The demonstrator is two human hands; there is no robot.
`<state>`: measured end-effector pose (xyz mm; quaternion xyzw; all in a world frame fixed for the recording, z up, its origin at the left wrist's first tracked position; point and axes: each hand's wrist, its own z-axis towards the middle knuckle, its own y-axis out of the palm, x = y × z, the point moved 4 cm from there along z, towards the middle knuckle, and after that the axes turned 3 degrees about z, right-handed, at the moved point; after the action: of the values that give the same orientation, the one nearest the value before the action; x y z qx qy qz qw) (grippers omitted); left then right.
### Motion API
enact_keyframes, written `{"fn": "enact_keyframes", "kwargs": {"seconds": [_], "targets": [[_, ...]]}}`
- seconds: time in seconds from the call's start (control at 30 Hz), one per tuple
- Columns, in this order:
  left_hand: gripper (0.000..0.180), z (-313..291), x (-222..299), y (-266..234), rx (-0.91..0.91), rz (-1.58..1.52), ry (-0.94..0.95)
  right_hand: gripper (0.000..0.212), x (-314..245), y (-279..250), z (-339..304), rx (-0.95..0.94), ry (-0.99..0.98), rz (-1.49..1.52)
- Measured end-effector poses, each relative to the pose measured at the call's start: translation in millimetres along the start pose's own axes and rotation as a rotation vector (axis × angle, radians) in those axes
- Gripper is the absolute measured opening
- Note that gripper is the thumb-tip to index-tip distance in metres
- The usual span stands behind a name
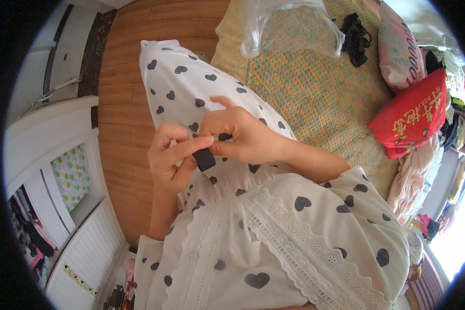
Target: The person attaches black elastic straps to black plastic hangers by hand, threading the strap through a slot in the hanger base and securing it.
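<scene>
A short, flat black strap [205, 159] hangs in front of me over my lap. My left hand [171, 157] is closed on it, thumb and fingers pinching it near its upper end. Close against those fingertips, my right hand [243, 135] is bent into a pinch, with one finger lifted away. What lies between the right fingertips is too small to make out. Beneath both hands spreads my white dress [181, 93] with dark hearts and lace trim.
On my right is a bed with a patterned yellow-green quilt [305, 108]. It bears a clear plastic bag [294, 26], a heap of black straps [355, 40], a red cushion [413, 116], a pink-and-white pack [399, 49] and piled clothes [411, 181]. Wooden floor [121, 150] and white cabinets [51, 134] lie left.
</scene>
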<state>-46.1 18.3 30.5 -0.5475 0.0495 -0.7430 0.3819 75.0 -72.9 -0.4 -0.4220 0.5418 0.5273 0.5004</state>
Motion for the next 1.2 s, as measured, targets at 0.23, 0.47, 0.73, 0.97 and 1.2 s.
{"fn": "enact_keyframes", "kwargs": {"seconds": [0.23,0.47,0.73,0.97,1.2], "targets": [[0.04,0.7,8.7,3.7,0.024,0.183,0.098,0.008,-17.9,0.4,-1.4,0.189,-0.306,-0.507],[0.031,-0.5,11.4,-0.9,0.185,0.145,0.065,0.009,-18.6,-0.9,4.1,0.124,-0.246,-0.421],[0.03,1.8,17.1,-2.0,0.144,0.295,0.156,0.007,-12.5,-1.2,4.4,0.012,-0.128,-0.348],[0.034,6.5,10.2,3.3,0.157,0.283,0.11,0.016,-2.6,-0.1,3.6,-0.013,-0.107,-0.219],[0.035,5.8,13.0,4.3,0.097,0.266,0.157,0.021,-0.8,4.0,3.6,-0.07,-0.117,-0.354]]}}
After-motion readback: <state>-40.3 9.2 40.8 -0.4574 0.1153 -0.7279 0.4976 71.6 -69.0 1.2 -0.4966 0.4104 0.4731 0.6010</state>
